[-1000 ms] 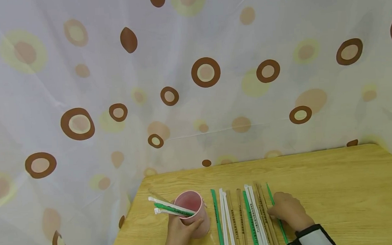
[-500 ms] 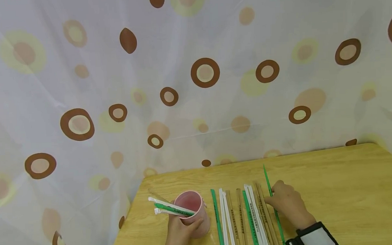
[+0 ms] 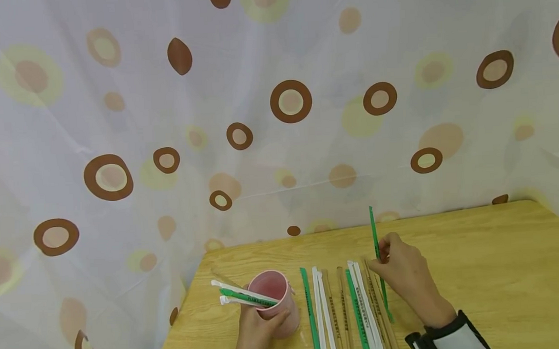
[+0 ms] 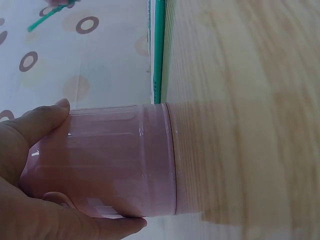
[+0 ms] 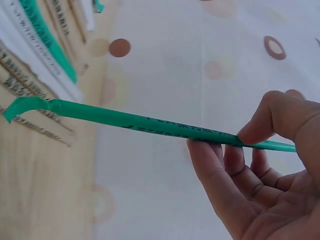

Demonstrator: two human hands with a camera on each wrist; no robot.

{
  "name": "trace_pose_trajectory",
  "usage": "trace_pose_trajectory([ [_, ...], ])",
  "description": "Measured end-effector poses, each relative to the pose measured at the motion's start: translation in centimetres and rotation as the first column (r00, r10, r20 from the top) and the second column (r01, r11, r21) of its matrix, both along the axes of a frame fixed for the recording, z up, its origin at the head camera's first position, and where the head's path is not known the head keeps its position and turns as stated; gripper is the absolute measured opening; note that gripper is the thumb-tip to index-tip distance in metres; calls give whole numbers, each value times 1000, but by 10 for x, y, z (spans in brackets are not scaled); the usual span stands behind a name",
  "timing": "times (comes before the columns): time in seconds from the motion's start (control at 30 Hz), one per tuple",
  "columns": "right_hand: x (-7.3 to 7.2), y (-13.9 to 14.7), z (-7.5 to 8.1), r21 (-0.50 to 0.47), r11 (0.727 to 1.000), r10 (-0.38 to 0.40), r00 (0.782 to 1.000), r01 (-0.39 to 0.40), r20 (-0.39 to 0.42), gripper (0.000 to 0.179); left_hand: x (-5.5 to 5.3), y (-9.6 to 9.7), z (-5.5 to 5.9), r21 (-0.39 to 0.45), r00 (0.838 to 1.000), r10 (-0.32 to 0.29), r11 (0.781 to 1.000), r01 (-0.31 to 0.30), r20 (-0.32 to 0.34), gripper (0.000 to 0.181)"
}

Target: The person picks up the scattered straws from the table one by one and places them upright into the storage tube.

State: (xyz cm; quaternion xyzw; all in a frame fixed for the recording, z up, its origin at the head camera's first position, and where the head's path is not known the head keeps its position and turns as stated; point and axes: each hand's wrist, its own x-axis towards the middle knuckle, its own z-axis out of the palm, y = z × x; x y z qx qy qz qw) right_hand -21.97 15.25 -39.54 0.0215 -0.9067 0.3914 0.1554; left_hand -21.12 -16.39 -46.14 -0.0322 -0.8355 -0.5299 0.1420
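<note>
My left hand [image 3: 256, 332] grips a pink cup [image 3: 290, 318] that stands upright on the table. Several paper-wrapped straws [image 3: 246, 297], white, green and brown, lean out over the cup's left rim. In the left wrist view, thumb and fingers wrap the cup's wall [image 4: 110, 155]. To the right, my right hand [image 3: 410, 272] pinches a green wrapped straw [image 3: 373, 227] near its middle, above the table. The right wrist view has this straw [image 5: 120, 119] between thumb and fingers, its wrapper end crumpled and bent; dark print runs along it.
Between the hands, a row of wrapped straws lies on the wooden table [image 3: 491, 270]: green ones [image 3: 310, 312], white ones [image 3: 365, 310] and brown ones [image 3: 344, 311]. A white curtain [image 3: 256, 52] with brown rings hangs behind the table and at its left.
My right hand has lifted the green straw from beside the row, moving it up and away, and the straw is now tilted more upright. The left hand and cup have stayed put.
</note>
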Motion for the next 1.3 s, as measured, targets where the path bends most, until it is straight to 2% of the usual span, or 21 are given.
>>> trace_pose_trajectory([
  [0.13,6,-3,14,4,1000,-2,998,2,-58,33,0,0,1,12,1000,-7,1000,7,-4,90],
  [0.4,20,-11,30,-3,1000,13,997,-13,-75,28,2,0,2,18,1000,-13,1000,14,-21,89],
  [0.77,21,-14,31,-16,1000,19,995,-21,-94,26,1,0,-1,1,1000,-7,1000,7,-15,94],
  [1.0,23,-24,30,-96,993,67,997,-71,-43,28,4,-3,-2,-3,1000,7,1000,-7,-4,93],
  [1.1,25,-32,30,-134,986,95,994,-101,-51,29,4,-4,-3,-10,1000,7,1000,-7,-3,94],
  [1.2,27,-44,30,-189,970,132,984,-154,-122,27,3,-3,-3,-3,1000,-11,1000,11,-12,93],
  [1.27,27,-54,30,-218,950,174,959,-223,-222,27,0,-3,-2,4,999,-24,1000,24,-23,90],
  [1.3,26,-60,30,-225,937,198,937,-267,-287,27,-1,-2,-2,14,999,-32,999,32,-25,89],
])
